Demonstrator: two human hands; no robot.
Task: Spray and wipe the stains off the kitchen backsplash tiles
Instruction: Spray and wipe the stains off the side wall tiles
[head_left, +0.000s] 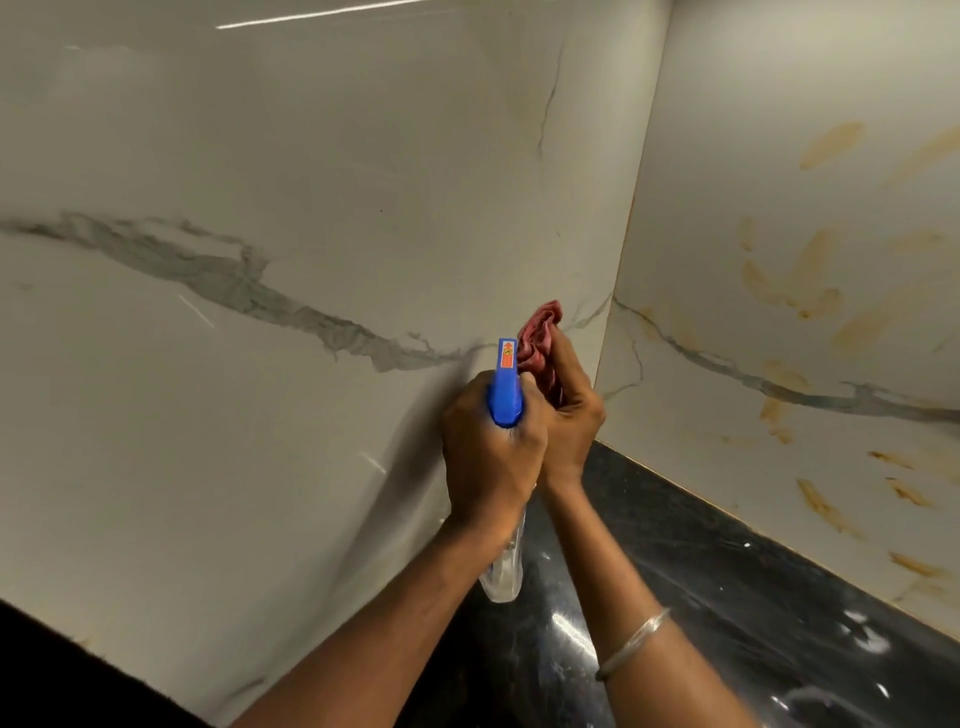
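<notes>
Marble-look backsplash tiles (260, 156) are filling the left wall. I am gripping a spray bottle (506, 387) in my left hand (491, 452), fingers curling round its blue head, its clear body hanging below my wrist. Close against it, my right hand (571, 413) is clutching a bunched red cloth (540, 332), which is sticking up past my fingertips near the corner. Orange-brown stains (810, 270) are streaking the right wall above the black countertop (701, 571).

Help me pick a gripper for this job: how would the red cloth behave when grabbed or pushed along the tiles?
The red cloth sits bunched in folds in the right hand, so it is probably soft and floppy. Crumpled that small, it likely weighs little. Pushed along the glossy tiles, it would probably slide and bunch up, not roll.
</notes>
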